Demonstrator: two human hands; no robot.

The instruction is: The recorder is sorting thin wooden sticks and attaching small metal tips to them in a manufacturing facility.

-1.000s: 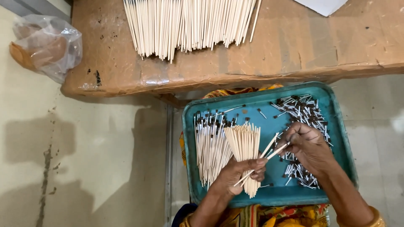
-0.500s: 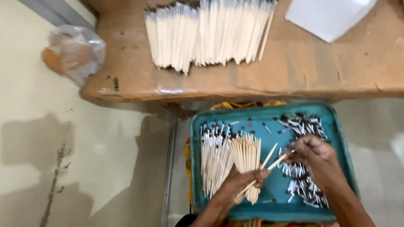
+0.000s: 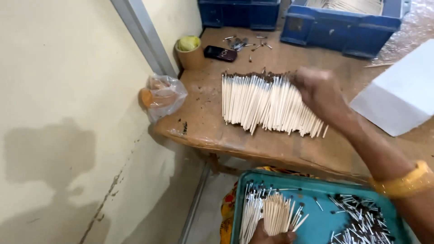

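My right hand [image 3: 322, 93] is stretched out over the right end of a wide row of thin white sticks [image 3: 264, 104] that lies on the wooden table [image 3: 203, 122]. The hand is blurred, and I cannot tell if it holds anything. A yellow bangle [image 3: 407, 180] sits on that wrist. At the bottom edge, my left hand [image 3: 271, 237] grips a bundle of pale sticks [image 3: 276, 216] standing in a teal tray [image 3: 316, 192]. More white sticks [image 3: 250, 212] lie to the left of the bundle. Short dark-tipped pieces [image 3: 361, 217] are heaped on the tray's right.
A clear plastic bag [image 3: 162, 95] hangs off the table's left corner by the wall. At the back stand a cardboard cup [image 3: 190, 50], a dark phone [image 3: 220, 53], scattered small metal bits and two blue crates [image 3: 348, 25]. A white sheet [image 3: 402, 92] lies at the right.
My right hand has left the tray and gone up to the row of sticks on the table. The view has tilted up and away. My left hand stays on the bundle.
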